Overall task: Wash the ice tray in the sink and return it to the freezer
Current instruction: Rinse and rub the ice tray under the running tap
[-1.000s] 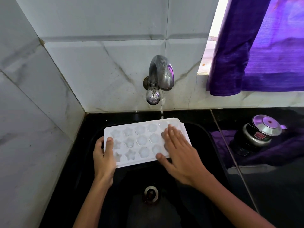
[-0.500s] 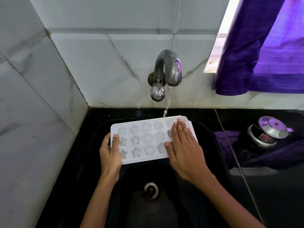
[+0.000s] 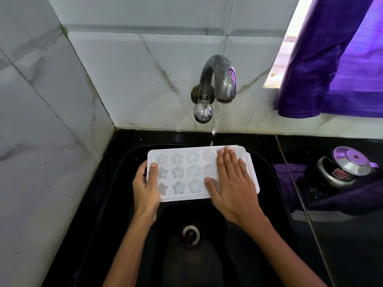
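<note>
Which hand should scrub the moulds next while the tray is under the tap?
The right hand, probably. It already lies flat on the tray beside the stream from the tap, free to rub. The left hand grips the tray's left edge, thumb on top, steadying it over the sink.

To your right, a purple curtain [image 3: 335, 65] hangs over the window. Below it, on the black counter [image 3: 352, 245], sits a steel pot [image 3: 339, 168] with its lid on.

Daylight entered from the window [image 3: 290, 38] at upper right, leaving the black sink [image 3: 259, 162] dim and glossy, while wide-angle distortion bent the wall tiles [image 3: 124, 69] near the edges, with focus mostly sharp.
</note>
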`<state>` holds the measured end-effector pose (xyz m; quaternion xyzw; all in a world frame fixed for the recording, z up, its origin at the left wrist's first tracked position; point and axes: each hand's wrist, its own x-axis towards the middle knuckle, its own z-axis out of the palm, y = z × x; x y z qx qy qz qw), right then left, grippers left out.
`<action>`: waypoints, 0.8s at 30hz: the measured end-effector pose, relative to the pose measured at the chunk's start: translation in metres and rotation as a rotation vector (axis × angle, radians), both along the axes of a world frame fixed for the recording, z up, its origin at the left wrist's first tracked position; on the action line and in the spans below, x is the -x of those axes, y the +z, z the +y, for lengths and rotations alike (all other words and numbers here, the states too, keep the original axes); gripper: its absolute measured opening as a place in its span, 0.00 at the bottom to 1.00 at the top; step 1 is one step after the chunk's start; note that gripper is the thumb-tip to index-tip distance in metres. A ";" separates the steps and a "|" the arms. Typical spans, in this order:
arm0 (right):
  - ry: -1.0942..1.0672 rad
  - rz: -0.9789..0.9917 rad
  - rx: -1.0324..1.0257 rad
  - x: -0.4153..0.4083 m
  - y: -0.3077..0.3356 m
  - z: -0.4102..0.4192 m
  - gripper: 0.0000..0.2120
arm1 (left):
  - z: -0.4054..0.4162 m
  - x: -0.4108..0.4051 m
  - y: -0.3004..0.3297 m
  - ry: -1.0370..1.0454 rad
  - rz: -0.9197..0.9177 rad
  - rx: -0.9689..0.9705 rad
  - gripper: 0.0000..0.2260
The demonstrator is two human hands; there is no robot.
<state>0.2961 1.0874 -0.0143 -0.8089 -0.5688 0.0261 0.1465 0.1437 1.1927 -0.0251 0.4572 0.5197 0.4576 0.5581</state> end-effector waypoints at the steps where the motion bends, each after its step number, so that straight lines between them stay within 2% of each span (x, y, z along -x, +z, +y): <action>1: -0.021 0.004 -0.014 -0.001 0.002 0.004 0.36 | 0.000 -0.002 0.001 0.001 -0.010 0.004 0.12; 3: 0.007 0.007 -0.020 0.003 0.007 0.012 0.35 | 0.000 -0.008 0.003 0.002 -0.019 0.006 0.12; 8: 0.301 -0.063 0.000 0.020 0.005 0.011 0.28 | 0.001 -0.016 0.006 0.014 -0.008 -0.010 0.08; 10: 0.307 -0.088 -0.010 0.012 0.004 0.003 0.27 | 0.004 -0.013 0.004 0.028 -0.011 0.010 0.08; 13: 0.149 -0.022 0.072 -0.009 0.006 0.001 0.32 | 0.004 -0.013 0.001 0.017 -0.012 0.023 0.09; 16: 0.062 -0.038 0.093 -0.014 0.007 0.013 0.36 | -0.002 -0.024 0.001 0.002 -0.025 0.048 0.09; 20: 0.221 -0.036 0.078 -0.002 0.007 0.018 0.30 | -0.001 -0.031 0.004 0.004 -0.014 0.032 0.07; 24: 0.365 0.007 0.121 -0.008 0.009 -0.001 0.28 | 0.002 -0.025 0.002 0.049 -0.020 0.057 0.10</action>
